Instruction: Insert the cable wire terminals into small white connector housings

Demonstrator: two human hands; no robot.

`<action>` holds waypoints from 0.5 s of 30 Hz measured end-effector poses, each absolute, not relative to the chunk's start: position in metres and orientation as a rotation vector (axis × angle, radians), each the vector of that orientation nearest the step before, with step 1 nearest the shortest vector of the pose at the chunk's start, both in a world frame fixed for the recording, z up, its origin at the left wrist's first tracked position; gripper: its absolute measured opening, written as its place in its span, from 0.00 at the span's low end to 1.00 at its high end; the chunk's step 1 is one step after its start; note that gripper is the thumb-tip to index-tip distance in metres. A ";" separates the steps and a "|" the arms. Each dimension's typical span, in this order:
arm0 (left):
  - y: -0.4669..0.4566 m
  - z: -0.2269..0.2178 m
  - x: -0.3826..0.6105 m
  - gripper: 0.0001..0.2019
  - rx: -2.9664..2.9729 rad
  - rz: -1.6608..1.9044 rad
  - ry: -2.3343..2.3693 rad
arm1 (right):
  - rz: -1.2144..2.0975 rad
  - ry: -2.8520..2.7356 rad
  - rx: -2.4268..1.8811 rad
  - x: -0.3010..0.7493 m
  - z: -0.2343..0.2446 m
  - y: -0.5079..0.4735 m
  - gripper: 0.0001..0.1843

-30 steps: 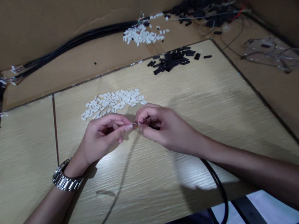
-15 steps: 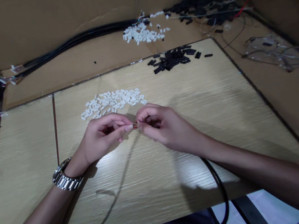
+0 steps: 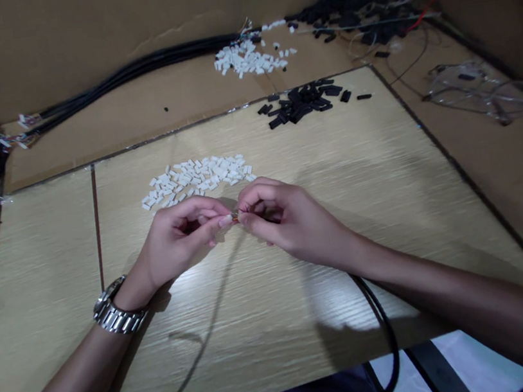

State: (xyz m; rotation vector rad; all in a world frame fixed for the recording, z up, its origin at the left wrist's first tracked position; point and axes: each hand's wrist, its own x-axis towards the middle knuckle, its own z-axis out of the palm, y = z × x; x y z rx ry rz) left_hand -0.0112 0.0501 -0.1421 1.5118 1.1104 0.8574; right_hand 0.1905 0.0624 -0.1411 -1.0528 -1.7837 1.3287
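My left hand (image 3: pixel 189 238) and my right hand (image 3: pixel 281 216) meet over the wooden board, fingertips almost touching. Both pinch thin coloured wires (image 3: pixel 235 218), of which only a short orange-brown bit shows in the gap. Whether a small connector is also between the fingertips is hidden. A black cable (image 3: pixel 390 333) comes out from under my right forearm and curves down past the board's front edge. Just beyond my fingers lies a spread of small white connector housings (image 3: pixel 200 177).
Black sleeve-like pieces (image 3: pixel 304 102) are heaped at the board's back. Behind them lie more white housings (image 3: pixel 247 58), a bundle of black cables (image 3: pixel 136 64) and a dark pile (image 3: pixel 357 14). Cardboard walls (image 3: pixel 120 21) stand behind. Clear plastic and loose wires (image 3: pixel 480 87) lie right.
Hardly anything differs. My fingertips have shifted very slightly on the wires, with both hands still pinching in the same place.
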 end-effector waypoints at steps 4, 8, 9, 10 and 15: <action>0.049 -0.139 -0.010 0.04 1.475 0.836 1.100 | 1.302 -1.797 -1.036 0.190 -0.142 0.062 0.02; 0.047 -0.137 -0.009 0.04 1.475 0.808 1.127 | 1.323 -1.795 -1.060 0.190 -0.142 0.062 0.03; 0.046 -0.137 -0.009 0.04 1.492 0.803 1.140 | 1.333 -1.795 -1.066 0.190 -0.142 0.062 0.03; 0.046 -0.137 -0.009 0.05 1.515 0.801 1.154 | 1.340 -1.794 -1.073 0.190 -0.142 0.062 0.03; 0.046 -0.138 -0.009 0.05 1.587 0.814 1.159 | 1.359 -1.813 -1.085 0.191 -0.140 0.062 0.02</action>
